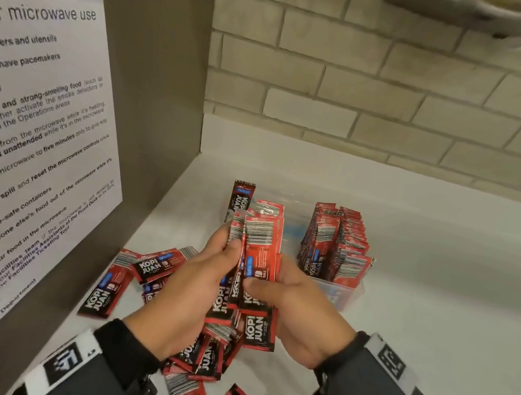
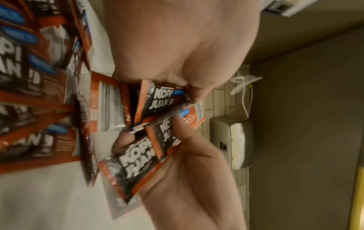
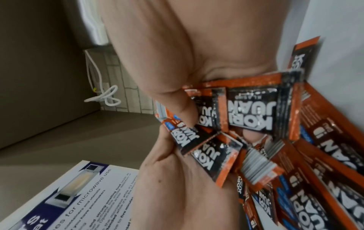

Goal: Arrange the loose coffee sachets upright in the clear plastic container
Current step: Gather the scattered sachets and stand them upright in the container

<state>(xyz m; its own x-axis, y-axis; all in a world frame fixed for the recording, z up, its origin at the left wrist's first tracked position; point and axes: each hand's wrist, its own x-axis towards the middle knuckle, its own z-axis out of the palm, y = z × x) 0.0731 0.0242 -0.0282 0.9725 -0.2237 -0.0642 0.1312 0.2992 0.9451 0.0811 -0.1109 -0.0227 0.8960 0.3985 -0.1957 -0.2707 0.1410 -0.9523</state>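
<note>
Both hands hold one bunch of red and black coffee sachets [image 1: 257, 259] upright above the counter. My left hand [image 1: 200, 291] grips the bunch from the left, and my right hand [image 1: 294, 311] pinches it from the right with the thumb across the front. Both wrist views show the same bunch [image 2: 155, 118] [image 3: 222, 118] between the two palms. The clear plastic container [image 1: 339, 293] stands just right of the hands, with several sachets [image 1: 336, 245] upright in it. Loose sachets [image 1: 137, 276] lie scattered on the white counter under and left of the hands.
A brown side panel with a microwave-use notice [image 1: 19, 137] closes off the left. A tiled wall [image 1: 392, 91] runs along the back. One sachet [image 1: 240, 199] stands behind the held bunch. White counter [image 1: 460, 302] stretches to the right of the container.
</note>
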